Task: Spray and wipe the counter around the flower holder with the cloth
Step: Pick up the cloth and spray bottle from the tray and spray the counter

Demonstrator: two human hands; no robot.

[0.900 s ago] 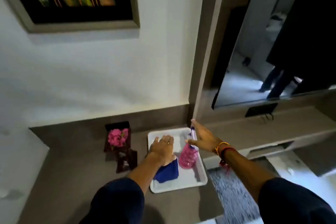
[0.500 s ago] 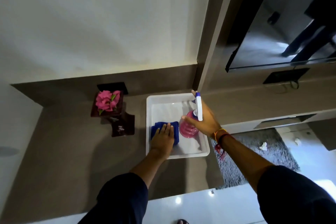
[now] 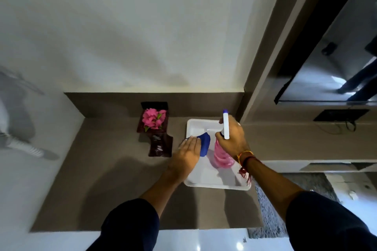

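A dark red flower holder (image 3: 157,134) with pink flowers stands at the back of the brown counter (image 3: 106,179). To its right lies a white tray (image 3: 206,181). My left hand (image 3: 186,156) grips a blue cloth (image 3: 205,143) that is lifted off the tray's left side. My right hand (image 3: 232,138) is wrapped around the neck of a pink spray bottle (image 3: 221,157) with a white nozzle, raised a little over the tray.
A white wall rises behind the counter. A dark screen (image 3: 334,63) hangs at the right above a lower shelf (image 3: 306,142). A grey rug (image 3: 271,218) lies on the floor to the right of the counter.
The camera has tilted further down. My left hand has closed on the cloth and lifted it toward the tray's left edge. My right hand has gripped the bottle and raised it.
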